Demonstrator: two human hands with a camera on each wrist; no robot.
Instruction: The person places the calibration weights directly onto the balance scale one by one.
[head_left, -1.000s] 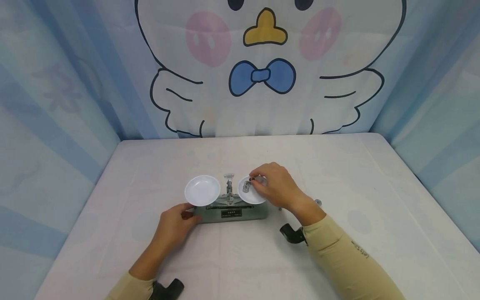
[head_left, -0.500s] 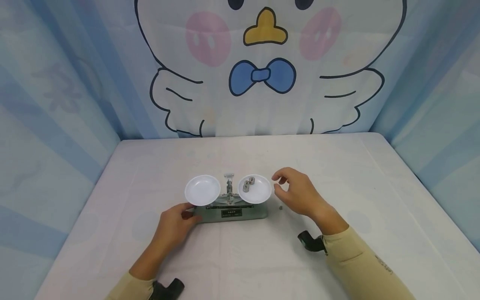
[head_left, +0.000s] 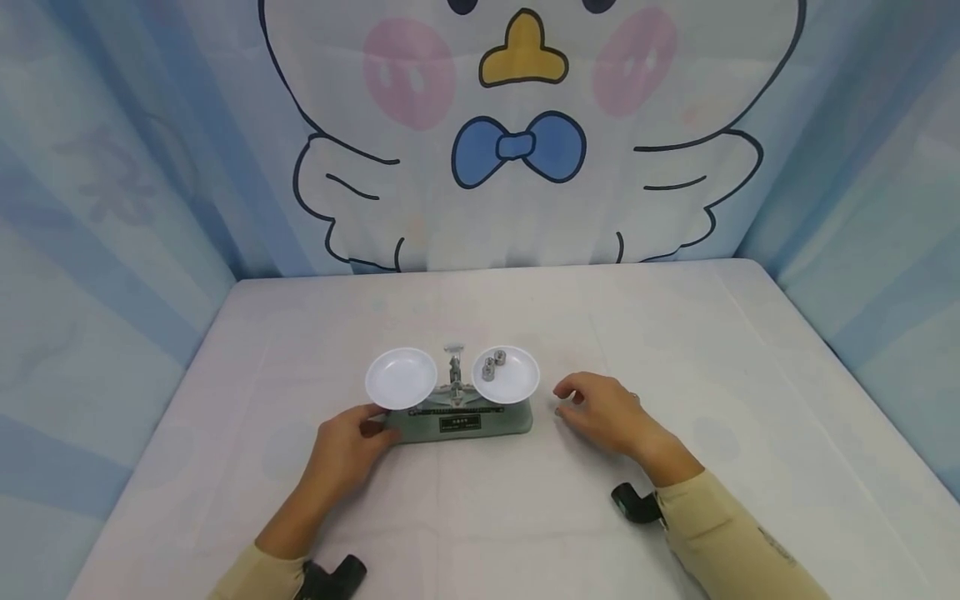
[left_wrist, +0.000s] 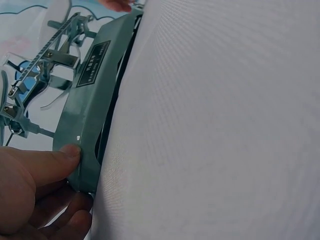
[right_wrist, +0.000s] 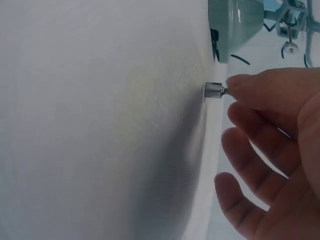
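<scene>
Metal weights (head_left: 493,364), two of them, already sat on the balance scale's (head_left: 461,421) right pan (head_left: 517,383) (left pan (head_left: 401,379) bare). The left hand (head_left: 347,442) gripped the base; the right hand's (head_left: 600,411) fingers (right_wrist: 250,85) pinched a third weight (right_wrist: 215,91) on the counter (head_left: 675,350), not yet loaded.

A grey-green balance scale (head_left: 461,421) stands upright on the white surface (head_left: 480,517), its label facing the person. Its 2 round white pans sit level: the left pan (head_left: 401,378) is bare, the right pan (head_left: 506,377) carries 2 small metal weights (head_left: 493,364). A 3rd small silver weight (right_wrist: 215,90) stands on the surface just right of the base, its knob touched by fingertips of the right hand (head_left: 600,410).
</scene>
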